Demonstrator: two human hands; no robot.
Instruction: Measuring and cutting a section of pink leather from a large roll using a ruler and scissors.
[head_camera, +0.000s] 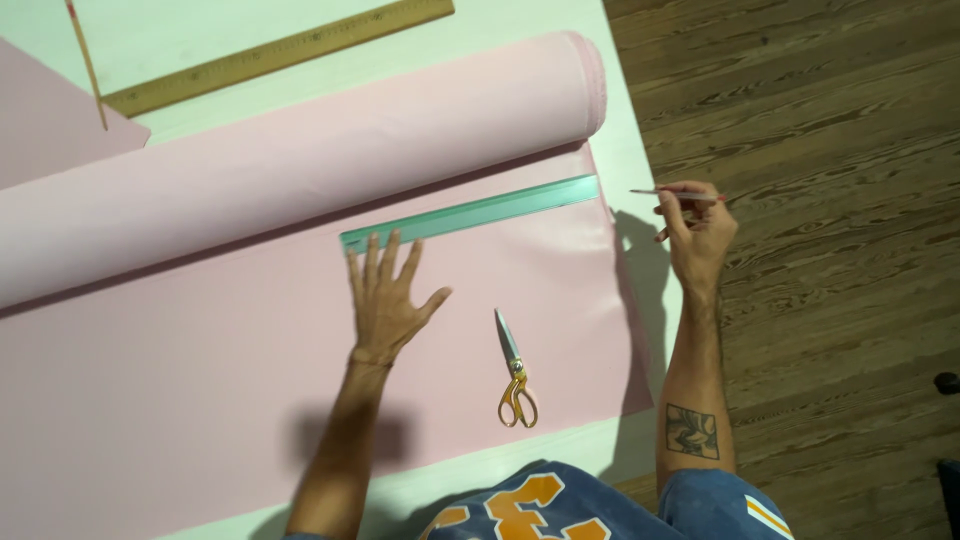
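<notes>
Presently marking step: left hand (388, 290) flat, fingers spread, pressing pink fabric (200, 380), fingertips on green ruler (470, 214). Right hand (697, 232) pinches a pencil (672, 194) off the fabric's edge. Next likely needs pencil brought to ruler edge.

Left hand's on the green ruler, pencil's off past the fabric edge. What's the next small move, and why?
Probably bring the right hand with its pencil back to the green ruler: the left hand already pins the ruler's near end flat on the pink fabric, while the pencil hovers beyond the cloth's edge.
</notes>
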